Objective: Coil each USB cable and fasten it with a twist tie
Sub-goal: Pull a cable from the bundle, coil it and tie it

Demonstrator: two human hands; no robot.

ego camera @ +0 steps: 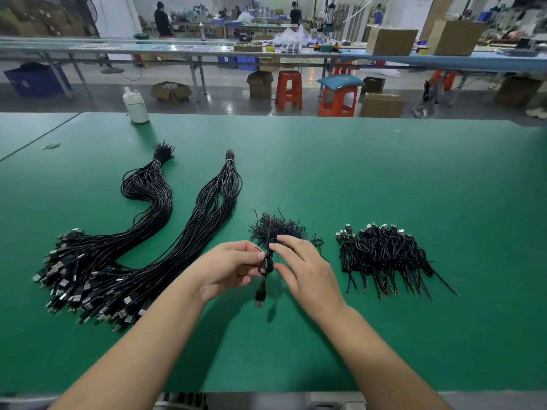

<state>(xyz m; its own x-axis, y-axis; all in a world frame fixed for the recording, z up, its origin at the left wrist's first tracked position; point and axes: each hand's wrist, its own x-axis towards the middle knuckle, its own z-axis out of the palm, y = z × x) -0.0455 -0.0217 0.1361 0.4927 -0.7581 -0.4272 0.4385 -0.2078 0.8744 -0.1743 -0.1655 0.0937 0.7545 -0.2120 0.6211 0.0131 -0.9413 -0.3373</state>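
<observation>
My left hand pinches a small coiled black USB cable above the green table; the cable's plug hangs down below the coil. My right hand is close on the coil's right side, fingertips at its top, where a thin black twist tie seems to stick up; I cannot tell if it is pinched. Just behind the hands lies a loose heap of black twist ties. Two long bundles of uncoiled cables stretch out on the left. A pile of coiled, tied cables sits on the right.
A white plastic bottle stands at the table's far left edge. Beyond the table are red stools, cardboard boxes, long workbenches and several people far off. The table's near edge runs just below my forearms.
</observation>
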